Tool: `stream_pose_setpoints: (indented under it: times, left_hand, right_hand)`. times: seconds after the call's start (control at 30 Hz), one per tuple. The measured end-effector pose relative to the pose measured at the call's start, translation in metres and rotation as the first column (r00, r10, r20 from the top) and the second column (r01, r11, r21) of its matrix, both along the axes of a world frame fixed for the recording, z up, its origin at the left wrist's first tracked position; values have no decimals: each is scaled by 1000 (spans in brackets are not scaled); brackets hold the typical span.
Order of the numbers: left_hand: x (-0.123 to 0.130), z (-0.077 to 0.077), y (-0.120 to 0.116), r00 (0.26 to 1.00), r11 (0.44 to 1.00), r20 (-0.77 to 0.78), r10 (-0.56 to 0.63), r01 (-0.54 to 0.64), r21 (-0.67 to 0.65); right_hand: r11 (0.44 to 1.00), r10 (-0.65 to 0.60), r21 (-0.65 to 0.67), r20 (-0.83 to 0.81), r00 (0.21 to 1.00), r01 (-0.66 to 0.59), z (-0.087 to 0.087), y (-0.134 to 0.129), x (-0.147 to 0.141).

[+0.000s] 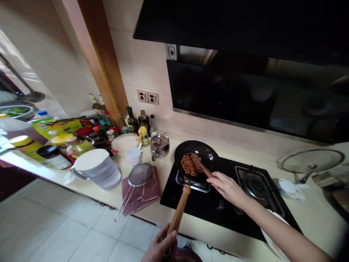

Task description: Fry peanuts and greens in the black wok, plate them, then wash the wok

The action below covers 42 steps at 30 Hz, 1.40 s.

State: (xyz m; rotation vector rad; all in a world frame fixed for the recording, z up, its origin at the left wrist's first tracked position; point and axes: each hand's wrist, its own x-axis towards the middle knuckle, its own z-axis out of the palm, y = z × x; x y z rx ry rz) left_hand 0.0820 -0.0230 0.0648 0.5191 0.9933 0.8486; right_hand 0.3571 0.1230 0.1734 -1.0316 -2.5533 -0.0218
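Observation:
A black wok (209, 154) sits on the left burner of the stove. Its long wooden handle (180, 209) runs toward me, and my left hand (160, 243) is closed around the near end. Reddish-brown peanuts (188, 168) are heaped in the left part of the wok. Over the right rim reaches my right hand (225, 187), gripping the wooden handle of a spatula (203, 166); the spatula's blade lies among the peanuts.
Left of the stove are a strainer (141, 174) on a folded cloth (139, 203), a water pitcher (98, 171), a glass teapot (159, 145) and several jars and bottles. A glass lid (313, 160) stands at the right. The range hood (231, 29) overhangs the stove.

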Motion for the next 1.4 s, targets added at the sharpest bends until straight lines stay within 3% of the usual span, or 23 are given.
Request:
stream_pose_setpoints:
  times: [0.07, 0.27, 0.33, 0.43, 0.53, 0.6, 0.67, 0.73, 0.83, 0.9, 1.0, 1.1, 1.17, 1.23, 1.33, 1.4]
  left_hand:
    - [-1, 0, 0, 1000, 1000, 15, -11, 11, -18]
    - [-1, 0, 2, 998, 1000, 52, -22, 23, -20]
    - [-1, -1, 2, 998, 1000, 58, -23, 24, -14]
    - [-1, -4, 0, 997, 1000, 71, -21, 22, -15]
    - [-2, -6, -4, 995, 999, 99, -6, 9, -31]
    - [-4, -6, -6, 996, 998, 92, 13, -7, -67]
    - [-6, -5, -8, 997, 998, 82, 15, -9, -66]
    - [-8, -5, -9, 995, 1000, 99, 2, -1, -15]
    - [-9, -7, -9, 988, 998, 153, -7, -2, 59]
    - [-9, -10, -10, 986, 997, 167, 4, -16, 69]
    - [-8, -14, -12, 986, 994, 155, 64, -76, 73]
    - [-6, -18, -14, 984, 990, 138, 113, -124, 72]
    - [-5, -20, -15, 985, 990, 131, 110, -120, 70]
    - [-6, -20, -14, 988, 991, 122, 100, -109, 77]
    - [-9, -19, -13, 993, 994, 103, 57, -67, 88]
    - [-11, -19, -12, 995, 996, 96, 30, -38, 81]
  right_hand:
    - [998, 46, -37, 50, 998, -45, 14, -23, 2]
    - [989, 10, -150, 113, 994, 7, 98, -97, 20]
    - [991, 7, -137, 140, 990, 12, 109, -110, 20]
    - [993, -13, -116, 198, 980, 36, 98, -107, 6]
    - [991, -77, -88, 201, 977, 96, 69, -75, -7]
    - [983, -156, -80, 119, 980, 166, 55, -46, -5]
    - [956, -278, -106, -35, 960, 273, 53, -19, 8]
    - [909, -411, -153, -171, 895, 388, 60, 0, 28]
    - [806, -592, -176, -243, 768, 566, 73, 16, 58]
    - [740, -672, -234, -285, 683, 631, 69, 23, 66]
    - [687, -726, -478, -480, 493, 547, 41, 35, 54]
    - [695, -719, -599, -595, 360, 398, 7, 42, 25]
    - [726, -687, -598, -602, 408, 340, -2, 39, 10]
    - [768, -632, -563, -586, 507, 305, 6, 31, 5]
    - [807, -571, -470, -467, 675, 357, 42, 17, 12]
    - [795, -585, -427, -352, 731, 431, 73, 13, 21]
